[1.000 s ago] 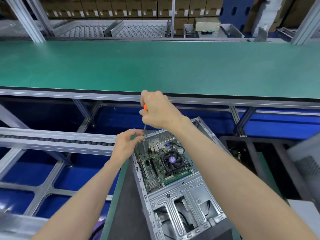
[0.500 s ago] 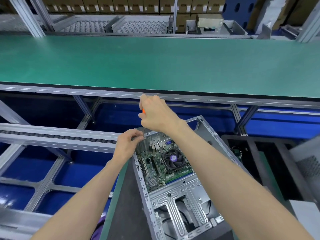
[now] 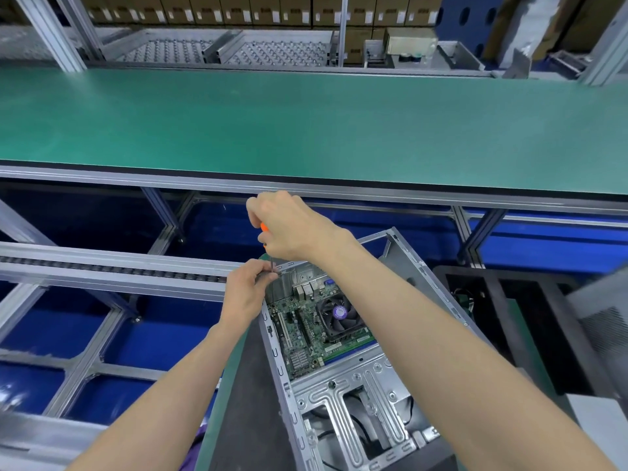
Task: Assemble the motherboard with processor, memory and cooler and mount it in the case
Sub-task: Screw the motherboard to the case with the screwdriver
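Note:
An open grey metal case (image 3: 343,396) lies on its side in front of me. Inside it sits the green motherboard (image 3: 302,334) with a black fan cooler (image 3: 338,314) on top and a memory stick (image 3: 350,346) along its near edge. My right hand (image 3: 292,227) grips the orange handle of a screwdriver (image 3: 264,229) held upright over the case's far left corner. My left hand (image 3: 246,294) pinches the screwdriver's shaft near its tip, at the case's rear edge. The tip and any screw are hidden by my fingers.
A wide green bench top (image 3: 306,124) runs across behind the case. A roller rail (image 3: 112,268) passes on the left over blue floor. At the right stand a black foam tray (image 3: 523,321) and a grey perforated panel (image 3: 608,321). Cardboard boxes (image 3: 258,8) line the back.
Both hands stay on the screwdriver at the same corner of the case. The right hand has sunk slightly toward the case. The view has shifted a little.

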Tool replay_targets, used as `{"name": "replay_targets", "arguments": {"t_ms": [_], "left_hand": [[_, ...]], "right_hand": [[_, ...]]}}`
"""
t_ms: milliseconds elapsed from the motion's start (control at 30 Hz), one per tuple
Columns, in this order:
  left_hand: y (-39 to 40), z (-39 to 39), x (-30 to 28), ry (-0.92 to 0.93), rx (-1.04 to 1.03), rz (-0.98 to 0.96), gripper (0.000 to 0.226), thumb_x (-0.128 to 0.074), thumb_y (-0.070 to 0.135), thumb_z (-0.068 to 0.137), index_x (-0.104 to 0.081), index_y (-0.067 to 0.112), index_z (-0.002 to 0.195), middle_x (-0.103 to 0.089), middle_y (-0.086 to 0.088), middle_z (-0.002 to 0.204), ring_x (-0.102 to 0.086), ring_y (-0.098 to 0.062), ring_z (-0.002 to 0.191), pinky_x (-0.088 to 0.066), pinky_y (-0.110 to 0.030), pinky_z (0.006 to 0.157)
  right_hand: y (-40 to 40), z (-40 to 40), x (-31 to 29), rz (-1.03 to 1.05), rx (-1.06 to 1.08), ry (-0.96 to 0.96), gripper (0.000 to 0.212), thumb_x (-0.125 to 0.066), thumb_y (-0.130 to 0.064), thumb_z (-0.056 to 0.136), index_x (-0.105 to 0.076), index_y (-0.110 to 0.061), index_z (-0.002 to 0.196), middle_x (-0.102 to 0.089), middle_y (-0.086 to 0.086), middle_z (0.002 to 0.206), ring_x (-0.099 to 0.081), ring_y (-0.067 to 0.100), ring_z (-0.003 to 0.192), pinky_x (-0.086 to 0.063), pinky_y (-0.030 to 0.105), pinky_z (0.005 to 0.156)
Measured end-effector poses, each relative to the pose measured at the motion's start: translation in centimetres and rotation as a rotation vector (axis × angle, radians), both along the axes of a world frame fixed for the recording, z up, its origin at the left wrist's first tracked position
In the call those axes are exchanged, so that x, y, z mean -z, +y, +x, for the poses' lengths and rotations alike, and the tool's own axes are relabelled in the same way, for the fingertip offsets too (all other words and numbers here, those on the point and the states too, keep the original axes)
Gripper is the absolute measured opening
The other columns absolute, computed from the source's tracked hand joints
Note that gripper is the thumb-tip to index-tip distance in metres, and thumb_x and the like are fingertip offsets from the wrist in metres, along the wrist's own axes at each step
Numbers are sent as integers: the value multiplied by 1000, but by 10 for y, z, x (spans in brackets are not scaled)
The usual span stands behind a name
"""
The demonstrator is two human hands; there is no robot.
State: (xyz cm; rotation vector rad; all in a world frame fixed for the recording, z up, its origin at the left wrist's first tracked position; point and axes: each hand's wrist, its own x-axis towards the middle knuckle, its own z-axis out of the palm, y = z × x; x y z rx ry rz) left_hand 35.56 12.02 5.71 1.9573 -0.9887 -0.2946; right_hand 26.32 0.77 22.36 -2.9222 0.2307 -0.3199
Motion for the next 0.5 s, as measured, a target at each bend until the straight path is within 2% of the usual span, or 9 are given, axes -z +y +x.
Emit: {"name": "replay_targets", "arguments": {"t_ms": [100,167,233,300,400,500], "left_hand": [[2,-4,1,-50,-39,-4,18,-68,4,89,-68,21,83,-68,12,85,-60,-3,84,-44,-16,73],[2,-6,1,-67,-75,-23,16,-69,2,87,-69,17,81,-65,15,79,-59,3,80,-39,-8,68],[2,-7,1,-72,-94,-26,12,-70,0,86,-72,12,83,-64,18,81,-57,9,80,-38,-3,70],[1,-9,2,-75,-104,-22,8,-72,1,86,-76,8,87,-65,15,87,-57,13,82,-37,0,75],[1,-9,3,-48,-141,-29,6,-74,5,86,-79,3,89,-65,14,85,-56,19,84,-35,3,74],[0,-8,6,-45,-147,-32,6,-75,6,86,-79,3,89,-62,20,84,-54,23,84,-35,3,73]], "right_hand": [[5,5,0,-36,-34,33,20,-62,-10,86,-45,-16,92,-53,4,100,-54,28,86,-45,40,69],[8,7,0,-61,-45,36,20,-61,-12,88,-42,-16,92,-49,4,97,-55,31,85,-48,44,71],[10,8,3,-122,-15,-10,16,-59,-20,93,-45,-14,98,-50,8,95,-57,35,87,-45,42,65],[12,9,4,-203,25,-48,21,-58,-27,96,-51,-10,106,-56,10,96,-58,36,87,-36,39,60],[15,10,1,-156,-32,-2,16,-60,-20,84,-49,-12,93,-47,3,93,-55,31,77,-33,35,57],[16,13,-5,-106,-76,48,20,-59,-14,76,-50,-12,93,-48,4,94,-54,29,77,-35,34,59]]}}
